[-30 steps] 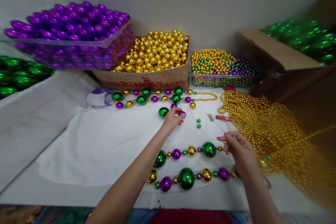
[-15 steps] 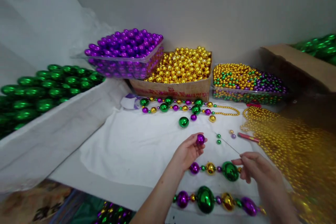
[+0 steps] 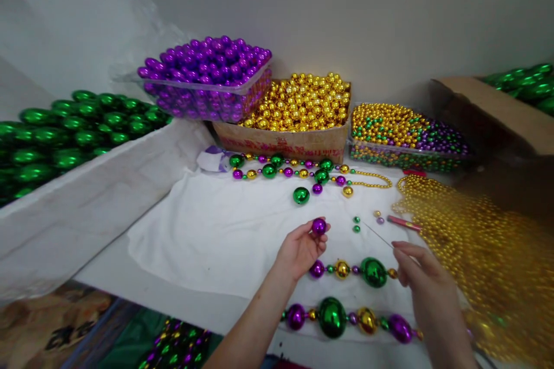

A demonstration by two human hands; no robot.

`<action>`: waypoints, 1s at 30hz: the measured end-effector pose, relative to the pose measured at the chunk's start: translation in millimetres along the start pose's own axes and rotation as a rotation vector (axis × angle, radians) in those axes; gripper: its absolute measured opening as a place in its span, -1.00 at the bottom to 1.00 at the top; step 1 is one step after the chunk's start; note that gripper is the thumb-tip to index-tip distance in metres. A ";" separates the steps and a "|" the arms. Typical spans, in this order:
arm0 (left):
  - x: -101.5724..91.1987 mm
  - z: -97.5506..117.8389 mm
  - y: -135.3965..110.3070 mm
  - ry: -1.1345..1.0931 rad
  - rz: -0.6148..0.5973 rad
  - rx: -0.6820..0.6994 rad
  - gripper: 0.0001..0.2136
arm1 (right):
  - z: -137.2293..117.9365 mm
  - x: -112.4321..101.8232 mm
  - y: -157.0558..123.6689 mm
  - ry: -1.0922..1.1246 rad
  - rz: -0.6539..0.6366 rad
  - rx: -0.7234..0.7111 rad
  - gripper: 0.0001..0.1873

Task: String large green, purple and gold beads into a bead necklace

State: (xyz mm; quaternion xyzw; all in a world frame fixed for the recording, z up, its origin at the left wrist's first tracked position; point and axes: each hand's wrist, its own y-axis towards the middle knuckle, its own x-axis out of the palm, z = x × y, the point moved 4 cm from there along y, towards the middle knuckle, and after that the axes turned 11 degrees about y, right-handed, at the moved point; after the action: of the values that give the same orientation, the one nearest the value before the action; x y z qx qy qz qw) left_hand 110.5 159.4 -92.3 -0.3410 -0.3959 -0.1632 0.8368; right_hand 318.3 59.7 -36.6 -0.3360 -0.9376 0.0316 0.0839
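My left hand pinches a shiny purple bead between thumb and fingers. Off to its right, my right hand is closed on the end of a long thin needle, whose tip points up and left, apart from the bead. Two small green beads lie on the white cloth near the needle tip. A strand of purple, gold and green beads runs below and between my hands. Nearer to me lies a second bead strand. A loose large green bead rests beyond my left hand.
Along the back stand a clear tub of purple beads, a carton of gold beads and a tub of small mixed beads. Green beads fill a white box at left. Gold bead chains and a red stick lie right.
The view has shifted slightly. My left hand, with the purple bead, has drawn a little away from the needle tip. My right hand still holds the needle.
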 end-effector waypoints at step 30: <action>-13.4 2.0 4.5 -0.042 0.226 0.094 -0.84 | -45.9 48.5 -61.0 -0.427 -0.213 -0.656 -0.95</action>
State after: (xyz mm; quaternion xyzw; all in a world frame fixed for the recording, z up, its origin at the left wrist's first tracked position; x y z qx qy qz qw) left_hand 103.4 164.0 -103.7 -0.3472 -0.3797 -0.0417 0.8565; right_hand 251.6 43.6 22.2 -0.2317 -0.9238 -0.2093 -0.2214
